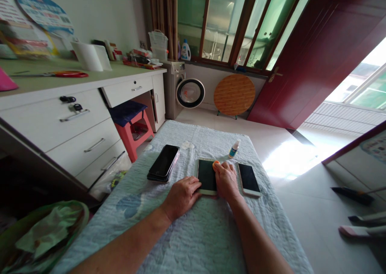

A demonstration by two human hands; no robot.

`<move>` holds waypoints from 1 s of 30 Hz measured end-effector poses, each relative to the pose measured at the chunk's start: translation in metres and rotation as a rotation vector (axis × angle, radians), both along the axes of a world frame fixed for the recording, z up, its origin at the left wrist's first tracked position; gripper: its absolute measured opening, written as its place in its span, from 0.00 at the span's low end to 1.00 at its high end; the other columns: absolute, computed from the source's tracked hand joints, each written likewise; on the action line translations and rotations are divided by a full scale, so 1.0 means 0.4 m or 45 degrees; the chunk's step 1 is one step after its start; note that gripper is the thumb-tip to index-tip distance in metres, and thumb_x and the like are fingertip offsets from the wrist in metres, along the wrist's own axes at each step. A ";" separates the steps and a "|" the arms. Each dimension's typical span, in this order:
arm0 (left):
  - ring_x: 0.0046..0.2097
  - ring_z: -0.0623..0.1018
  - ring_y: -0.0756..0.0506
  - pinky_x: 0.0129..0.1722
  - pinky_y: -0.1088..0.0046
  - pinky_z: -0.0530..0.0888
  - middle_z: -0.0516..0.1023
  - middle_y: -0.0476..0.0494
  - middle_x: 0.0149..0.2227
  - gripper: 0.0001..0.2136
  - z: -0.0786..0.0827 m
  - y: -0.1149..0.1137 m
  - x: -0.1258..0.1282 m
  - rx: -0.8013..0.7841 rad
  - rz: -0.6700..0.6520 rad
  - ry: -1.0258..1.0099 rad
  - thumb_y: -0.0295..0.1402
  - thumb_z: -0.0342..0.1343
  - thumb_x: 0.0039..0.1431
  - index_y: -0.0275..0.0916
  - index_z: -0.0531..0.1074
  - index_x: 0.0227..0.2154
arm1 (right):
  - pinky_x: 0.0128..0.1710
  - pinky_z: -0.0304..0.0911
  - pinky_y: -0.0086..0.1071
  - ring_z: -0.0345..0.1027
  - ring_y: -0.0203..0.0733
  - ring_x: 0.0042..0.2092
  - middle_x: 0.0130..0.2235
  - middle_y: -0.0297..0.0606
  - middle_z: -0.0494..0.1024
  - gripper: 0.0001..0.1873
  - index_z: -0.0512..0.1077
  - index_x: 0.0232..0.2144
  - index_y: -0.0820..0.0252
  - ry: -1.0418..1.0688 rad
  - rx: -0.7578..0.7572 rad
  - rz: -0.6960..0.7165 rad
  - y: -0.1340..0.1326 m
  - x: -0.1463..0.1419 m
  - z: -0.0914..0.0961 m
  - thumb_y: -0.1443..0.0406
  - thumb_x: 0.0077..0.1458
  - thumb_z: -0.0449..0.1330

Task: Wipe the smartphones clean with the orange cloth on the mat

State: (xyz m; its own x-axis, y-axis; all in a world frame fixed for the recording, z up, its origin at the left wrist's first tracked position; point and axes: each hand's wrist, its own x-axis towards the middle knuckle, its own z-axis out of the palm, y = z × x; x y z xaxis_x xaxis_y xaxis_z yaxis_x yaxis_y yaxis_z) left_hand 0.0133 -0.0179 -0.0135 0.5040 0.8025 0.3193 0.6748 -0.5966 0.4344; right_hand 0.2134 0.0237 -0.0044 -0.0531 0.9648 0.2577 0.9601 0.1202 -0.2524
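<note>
A tablet (206, 174) with a dark screen and pale frame lies flat on the quilted cloth in front of me. My left hand (183, 193) grips its lower left edge with fingers and thumb. Closed around a small orange pad (216, 165), my right hand (226, 179) presses it onto the screen's right side; most of the pad is hidden by the fingers. To the right lies a white-framed phone (249, 179), screen up. Behind it stands a small spray bottle (234, 149) with a white cap. A stack of dark phones (164, 161) rests on the left.
The light blue quilted cloth (193, 242) covers the table under my arms. A white desk (75, 121) and a red stool (129, 135) are on the left, above a waste basket (86, 213). A washing machine (174, 93) with its door ajar stands behind.
</note>
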 end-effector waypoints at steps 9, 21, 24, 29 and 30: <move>0.48 0.76 0.42 0.50 0.64 0.74 0.77 0.44 0.46 0.11 0.007 0.000 0.001 -0.013 0.001 0.009 0.26 0.61 0.57 0.40 0.74 0.43 | 0.38 0.47 0.33 0.57 0.42 0.41 0.38 0.37 0.70 0.12 0.73 0.42 0.50 -0.006 -0.049 0.004 0.008 0.002 -0.002 0.61 0.67 0.49; 0.48 0.76 0.42 0.50 0.64 0.74 0.77 0.44 0.46 0.12 0.009 -0.002 0.002 -0.025 0.005 0.006 0.25 0.62 0.56 0.39 0.74 0.44 | 0.40 0.49 0.33 0.59 0.42 0.42 0.39 0.38 0.72 0.13 0.75 0.41 0.52 -0.054 -0.074 -0.017 0.012 -0.003 0.005 0.63 0.66 0.49; 0.48 0.76 0.42 0.50 0.64 0.74 0.77 0.43 0.46 0.12 0.008 0.000 0.002 -0.020 0.006 -0.001 0.25 0.62 0.56 0.38 0.74 0.44 | 0.40 0.49 0.33 0.59 0.42 0.43 0.39 0.38 0.72 0.13 0.75 0.41 0.53 -0.058 -0.086 -0.009 0.009 -0.005 0.009 0.63 0.66 0.50; 0.47 0.76 0.42 0.50 0.65 0.74 0.77 0.44 0.45 0.12 0.004 0.001 0.001 -0.026 0.012 -0.001 0.26 0.62 0.57 0.39 0.74 0.44 | 0.42 0.49 0.32 0.60 0.41 0.43 0.38 0.39 0.72 0.13 0.75 0.39 0.55 -0.072 -0.086 0.012 0.008 -0.007 0.012 0.66 0.65 0.51; 0.47 0.76 0.42 0.50 0.65 0.74 0.77 0.44 0.45 0.12 0.004 0.001 0.001 -0.029 0.012 -0.001 0.26 0.62 0.57 0.40 0.74 0.44 | 0.42 0.49 0.32 0.60 0.41 0.43 0.38 0.39 0.72 0.12 0.76 0.38 0.55 -0.072 -0.082 0.017 0.008 -0.006 0.012 0.66 0.64 0.51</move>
State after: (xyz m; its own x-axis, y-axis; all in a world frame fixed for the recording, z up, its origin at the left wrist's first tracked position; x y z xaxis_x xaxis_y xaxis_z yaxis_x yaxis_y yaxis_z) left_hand 0.0136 -0.0176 -0.0121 0.4960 0.8143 0.3015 0.6802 -0.5802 0.4480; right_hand 0.2108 0.0267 0.0003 -0.0787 0.9783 0.1914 0.9715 0.1183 -0.2054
